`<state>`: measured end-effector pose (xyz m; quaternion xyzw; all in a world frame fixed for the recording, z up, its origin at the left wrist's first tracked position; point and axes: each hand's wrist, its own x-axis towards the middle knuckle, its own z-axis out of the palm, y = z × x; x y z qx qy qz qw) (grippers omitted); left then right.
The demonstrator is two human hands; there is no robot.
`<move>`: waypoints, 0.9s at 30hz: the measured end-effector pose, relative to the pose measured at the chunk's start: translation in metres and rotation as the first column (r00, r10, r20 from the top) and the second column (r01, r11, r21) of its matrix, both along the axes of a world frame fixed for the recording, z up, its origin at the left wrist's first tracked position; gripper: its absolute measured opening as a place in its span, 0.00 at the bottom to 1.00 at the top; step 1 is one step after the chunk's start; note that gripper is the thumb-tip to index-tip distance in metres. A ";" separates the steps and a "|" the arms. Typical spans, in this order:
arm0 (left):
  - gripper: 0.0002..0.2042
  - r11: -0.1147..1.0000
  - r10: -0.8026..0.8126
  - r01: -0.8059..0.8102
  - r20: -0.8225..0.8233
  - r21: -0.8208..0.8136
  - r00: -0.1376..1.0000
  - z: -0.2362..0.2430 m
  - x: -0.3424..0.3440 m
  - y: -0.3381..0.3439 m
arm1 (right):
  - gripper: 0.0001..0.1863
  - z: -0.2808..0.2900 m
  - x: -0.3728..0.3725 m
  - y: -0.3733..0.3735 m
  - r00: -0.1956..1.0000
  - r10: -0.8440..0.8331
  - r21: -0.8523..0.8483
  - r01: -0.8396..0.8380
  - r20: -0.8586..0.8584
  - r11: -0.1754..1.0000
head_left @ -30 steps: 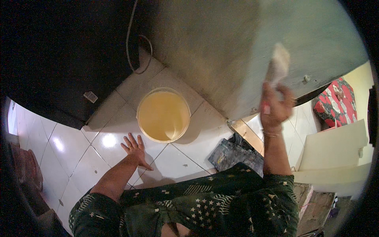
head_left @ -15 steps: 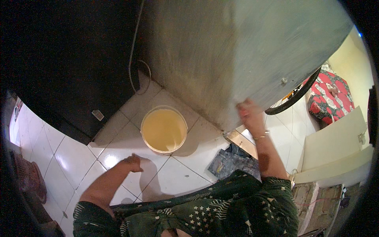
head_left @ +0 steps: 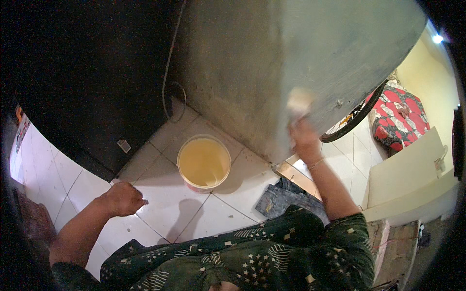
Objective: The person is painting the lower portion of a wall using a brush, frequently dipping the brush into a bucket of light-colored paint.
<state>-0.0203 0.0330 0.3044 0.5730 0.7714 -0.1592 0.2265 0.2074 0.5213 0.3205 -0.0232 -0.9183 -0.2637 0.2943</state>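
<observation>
L hand (head_left: 124, 198) loosely curled, holding nothing, braced on white tile floor (head_left: 160, 203); bucket (head_left: 204, 162) of yellowish liquid just beyond; R hand (head_left: 303, 138) grips pale cloth (head_left: 298, 103) vs grey wall (head_left: 272, 63); IMO press flat, overlap strokes, re-wet often.

One bucket (head_left: 204, 162), one pale cloth (head_left: 298, 103), one bicycle wheel (head_left: 354, 121), two hands.
</observation>
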 end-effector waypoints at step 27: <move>0.23 0.256 -0.762 -0.895 0.645 0.366 0.046 0.166 0.117 -0.099 | 0.12 -0.075 -0.061 -0.045 0.888 -0.012 -0.314 0.175 0.459 0.933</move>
